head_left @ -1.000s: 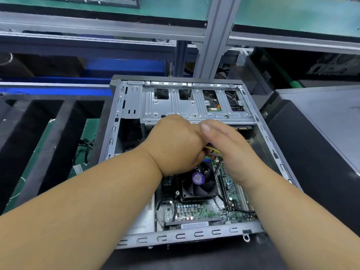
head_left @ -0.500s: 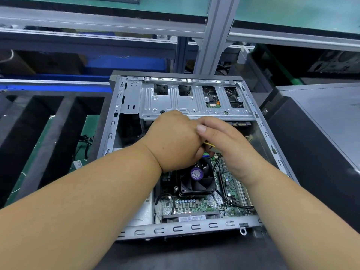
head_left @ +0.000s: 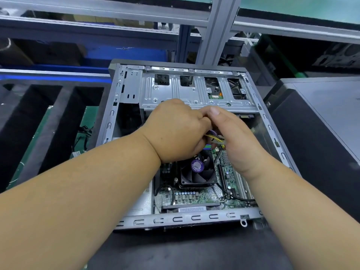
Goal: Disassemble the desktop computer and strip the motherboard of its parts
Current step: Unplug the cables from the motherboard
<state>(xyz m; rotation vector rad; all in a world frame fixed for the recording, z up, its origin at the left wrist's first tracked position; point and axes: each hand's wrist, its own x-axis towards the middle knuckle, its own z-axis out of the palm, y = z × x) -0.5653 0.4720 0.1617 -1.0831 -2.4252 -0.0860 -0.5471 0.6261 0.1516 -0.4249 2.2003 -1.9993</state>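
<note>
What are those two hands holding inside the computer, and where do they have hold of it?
A bundle of coloured wires with a pale plug. The left hand grips the wires; the right hand holds at the plug end, above the cooler fan.

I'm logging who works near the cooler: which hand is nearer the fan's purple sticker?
Left. The left hand sits just above the sticker, its heel nearly over the fan. The right hand lies up and to the right, over the board's edge.

- The round purple sticker (head_left: 197,165) on the cooler fan (head_left: 196,172) carries print, too small to read
- the white barcode label (head_left: 191,209) at the motherboard's near edge is likewise illegible
</note>
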